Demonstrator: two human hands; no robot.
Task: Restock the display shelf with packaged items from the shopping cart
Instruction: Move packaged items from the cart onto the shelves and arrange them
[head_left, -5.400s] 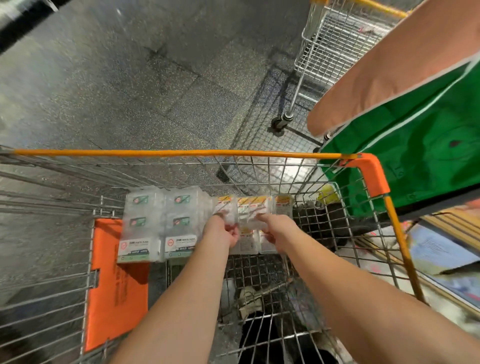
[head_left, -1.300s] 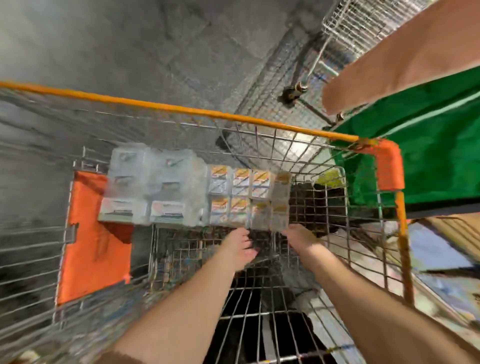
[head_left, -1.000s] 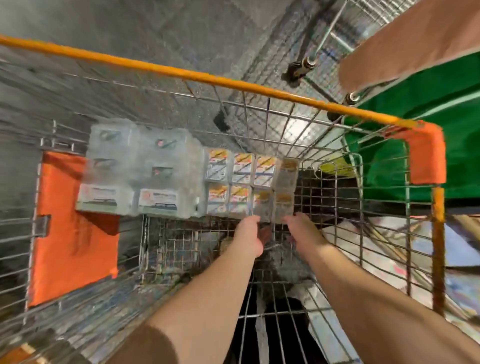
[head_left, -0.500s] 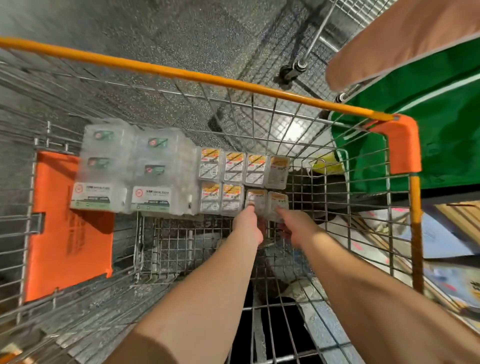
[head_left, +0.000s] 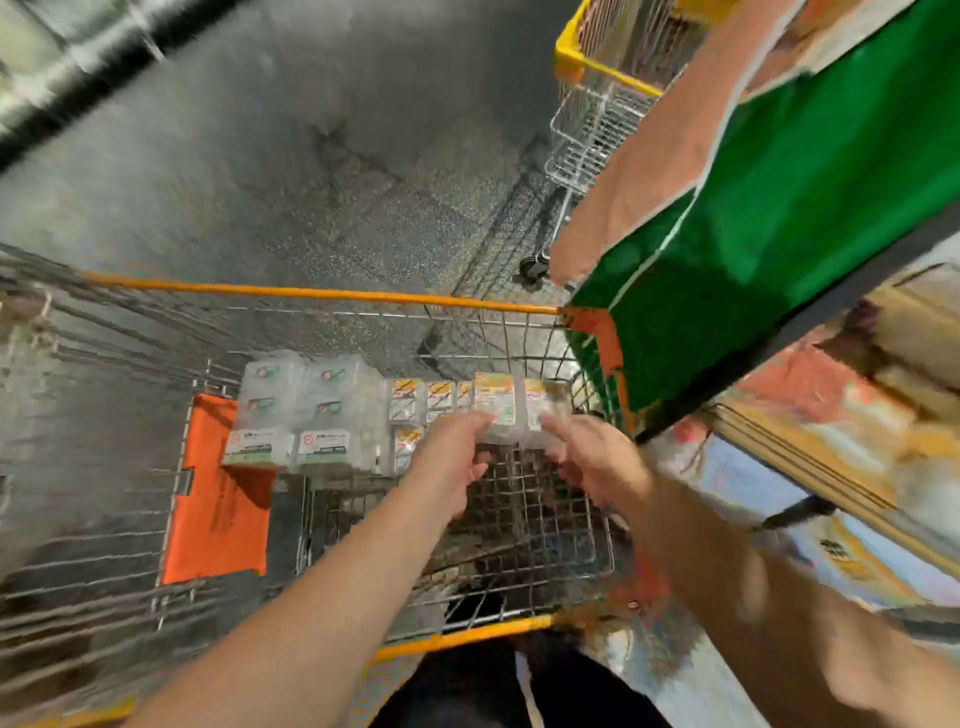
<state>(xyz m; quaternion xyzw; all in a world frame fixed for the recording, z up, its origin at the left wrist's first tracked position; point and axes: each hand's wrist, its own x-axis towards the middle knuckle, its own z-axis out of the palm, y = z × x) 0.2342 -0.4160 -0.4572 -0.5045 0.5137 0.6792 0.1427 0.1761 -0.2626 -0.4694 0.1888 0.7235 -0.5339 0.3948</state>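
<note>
An orange-rimmed wire shopping cart (head_left: 332, 294) stands in front of me. Small clear packs with orange-yellow labels (head_left: 415, 402) line its raised wire seat, beside two stacks of clear plastic boxes (head_left: 306, 410). My left hand (head_left: 454, 457) pinches one orange-labelled pack (head_left: 494, 408) and lifts it above the row. My right hand (head_left: 592, 457) grips a second clear pack (head_left: 540, 413) beside it. The picture is blurred by motion.
An orange seat flap (head_left: 218, 499) hangs at the cart's left. A green and tan display edge (head_left: 779, 197) overhangs on the right, with shelf goods (head_left: 831, 441) below it. A second, yellow-rimmed wire cart (head_left: 597, 119) stands beyond on the grey floor.
Both hands took the two lower right packs from the row and raised them. The view tilted up and swung, showing the cart's near rim.
</note>
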